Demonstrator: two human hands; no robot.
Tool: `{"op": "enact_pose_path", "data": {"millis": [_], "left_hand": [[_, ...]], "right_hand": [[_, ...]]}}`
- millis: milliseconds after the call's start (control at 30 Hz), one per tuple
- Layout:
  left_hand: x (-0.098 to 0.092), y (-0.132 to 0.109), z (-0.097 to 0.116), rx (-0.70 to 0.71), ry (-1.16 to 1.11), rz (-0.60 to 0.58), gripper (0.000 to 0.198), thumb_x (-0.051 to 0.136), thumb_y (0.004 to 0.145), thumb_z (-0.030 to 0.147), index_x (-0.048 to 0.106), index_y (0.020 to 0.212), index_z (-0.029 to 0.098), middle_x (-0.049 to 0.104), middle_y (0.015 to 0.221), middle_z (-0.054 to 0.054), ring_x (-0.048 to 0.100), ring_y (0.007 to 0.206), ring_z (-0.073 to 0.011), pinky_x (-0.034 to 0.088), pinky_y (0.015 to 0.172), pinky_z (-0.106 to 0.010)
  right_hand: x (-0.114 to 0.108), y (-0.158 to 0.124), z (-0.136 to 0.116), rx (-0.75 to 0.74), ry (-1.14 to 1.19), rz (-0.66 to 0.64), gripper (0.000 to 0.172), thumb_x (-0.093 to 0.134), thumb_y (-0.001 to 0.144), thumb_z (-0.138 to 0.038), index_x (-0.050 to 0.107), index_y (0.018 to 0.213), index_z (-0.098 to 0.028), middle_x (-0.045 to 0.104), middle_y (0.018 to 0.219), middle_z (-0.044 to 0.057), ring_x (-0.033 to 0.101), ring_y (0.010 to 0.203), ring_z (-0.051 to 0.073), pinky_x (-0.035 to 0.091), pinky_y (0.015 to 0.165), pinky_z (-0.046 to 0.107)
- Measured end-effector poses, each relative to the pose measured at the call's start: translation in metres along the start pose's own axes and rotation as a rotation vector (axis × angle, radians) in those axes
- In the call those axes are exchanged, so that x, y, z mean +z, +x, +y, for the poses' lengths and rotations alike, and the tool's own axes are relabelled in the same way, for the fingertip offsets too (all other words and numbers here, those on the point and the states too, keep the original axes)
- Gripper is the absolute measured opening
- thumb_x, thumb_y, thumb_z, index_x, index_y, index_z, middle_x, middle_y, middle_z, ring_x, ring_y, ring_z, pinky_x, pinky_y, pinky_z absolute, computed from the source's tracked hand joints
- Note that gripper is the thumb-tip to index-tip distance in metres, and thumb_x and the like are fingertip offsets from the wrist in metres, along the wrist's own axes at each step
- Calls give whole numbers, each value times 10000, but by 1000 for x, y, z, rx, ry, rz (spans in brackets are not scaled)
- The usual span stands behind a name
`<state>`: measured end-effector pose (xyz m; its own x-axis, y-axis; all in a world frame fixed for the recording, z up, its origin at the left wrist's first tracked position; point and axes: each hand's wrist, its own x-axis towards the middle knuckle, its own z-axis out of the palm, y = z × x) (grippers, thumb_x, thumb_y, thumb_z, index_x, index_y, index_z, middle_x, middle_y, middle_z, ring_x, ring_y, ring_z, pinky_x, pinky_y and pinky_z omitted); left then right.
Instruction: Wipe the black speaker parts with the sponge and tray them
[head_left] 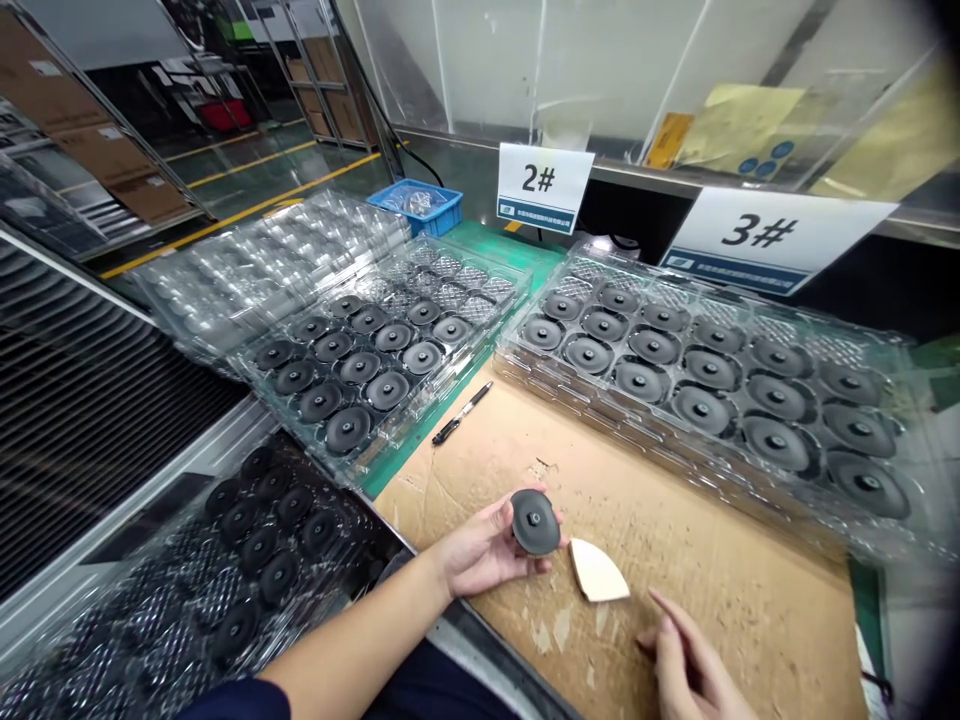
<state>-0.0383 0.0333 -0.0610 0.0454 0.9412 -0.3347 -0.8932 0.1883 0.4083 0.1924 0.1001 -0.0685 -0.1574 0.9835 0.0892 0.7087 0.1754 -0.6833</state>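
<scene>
At the far left a dark ribbed surface [82, 420] is lying beside the worktop [510, 250]. Just right of it, at the near edge, a clear tray [247, 560] is holding rows of black discs. Beyond it a stack of empty clear trays [262, 260] is sitting at the far left, with a blue bin [417, 206] behind it. A middle tray [375, 360] is standing next to the stack, its near pockets filled with discs and its far pockets bare. A black pen [461, 413] is lying just right of that tray, on the far-left corner of a cardboard sheet [697, 560] that is covering the near part of the worktop. The left hand [480, 550] is reaching in over the sheet's near-left edge, and its grip is closing around a disc [535, 522], fingers and thumb on the rim, holding it face up just above the cardboard. Just right of the disc a beige fan-shaped piece [598, 570] is lying flat on the sheet. The right hand [694, 665] is resting at the near edge, its grip open and holding nothing, fingertips pointing toward the beige piece but staying apart from it. A long right tray [712, 380] full of discs is lying along the sheet's far side, and signs reading 2# [544, 185] and 3# [765, 240] are standing behind the trays.
</scene>
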Motion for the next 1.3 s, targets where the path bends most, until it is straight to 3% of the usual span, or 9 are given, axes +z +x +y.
{"op": "enact_pose_path", "data": {"millis": [267, 367, 467, 600, 767, 900, 1000, 1133, 1300], "left_hand": [[9, 2, -5, -7, 490, 236, 434, 552, 804, 335, 531, 1212, 188, 592, 1166, -154, 649, 815, -226, 518, 651, -350], [19, -3, 2, 89, 786, 312, 444, 584, 774, 306, 546, 1208, 220, 578, 1213, -107, 581, 1001, -270, 473, 835, -407], [31, -12, 14, 191, 1076, 314, 406, 587, 773, 280, 575, 1178, 257, 562, 1253, -46, 433, 1198, -249, 240, 1065, -370], [35, -35, 26, 257, 1353, 328, 395, 543, 804, 298, 550, 1199, 290, 533, 1284, -23, 416, 1209, -229, 219, 1062, -322], [-7, -108, 24, 184, 1538, 455, 171, 543, 798, 315, 675, 900, 277, 664, 827, -32, 601, 794, -199, 447, 760, -252], [-65, -168, -4, 63, 1582, 677, 233, 536, 783, 378, 653, 944, 256, 676, 951, -62, 601, 930, -253, 452, 860, -338], [-97, -190, -27, -39, 1549, 806, 374, 481, 795, 413, 597, 1077, 198, 624, 1159, -114, 552, 1084, -299, 373, 980, -455], [-110, -204, -37, -85, 1501, 830, 348, 445, 816, 427, 567, 1078, 234, 619, 1173, -59, 541, 1106, -247, 361, 1001, -399], [-103, -214, -34, -53, 1496, 791, 233, 492, 793, 401, 586, 890, 210, 648, 1019, -54, 549, 1034, -239, 386, 944, -338]], "right_hand": [[12, 0, 26, 31, -5, -30, 482, 476, 764, -560, 687, 983, -186, 686, 636, 14, 655, 563, 156, 476, 460, 169], [13, -1, 24, 28, 13, -20, 453, 485, 768, -541, 690, 977, -195, 686, 634, 2, 659, 578, 151, 488, 491, 162], [14, -2, 20, 34, 41, -19, 433, 483, 778, -527, 694, 967, -200, 684, 639, -1, 655, 572, 149, 495, 524, 171], [13, -2, 17, 34, 104, -40, 410, 493, 780, -502, 699, 944, -187, 691, 659, 17, 662, 577, 155, 501, 533, 175], [13, -2, 16, 46, 184, -73, 410, 500, 777, -493, 697, 936, -169, 697, 715, 44, 662, 596, 161, 513, 550, 178], [11, 0, 12, 97, 232, -144, 424, 501, 778, -500, 679, 964, -163, 680, 704, 46, 652, 611, 166, 506, 534, 185], [4, 13, -1, 90, 296, -206, 417, 482, 806, -488, 652, 1002, -162, 645, 651, 25, 615, 571, 152, 482, 492, 189], [2, 54, -30, -208, 188, -299, 343, 450, 841, -428, 650, 1001, -200, 650, 706, 16, 618, 625, 147, 481, 553, 201], [29, 100, -57, -500, 155, -423, 303, 446, 831, -389, 661, 996, -254, 687, 807, 6, 639, 690, 159, 496, 670, 244]]}}
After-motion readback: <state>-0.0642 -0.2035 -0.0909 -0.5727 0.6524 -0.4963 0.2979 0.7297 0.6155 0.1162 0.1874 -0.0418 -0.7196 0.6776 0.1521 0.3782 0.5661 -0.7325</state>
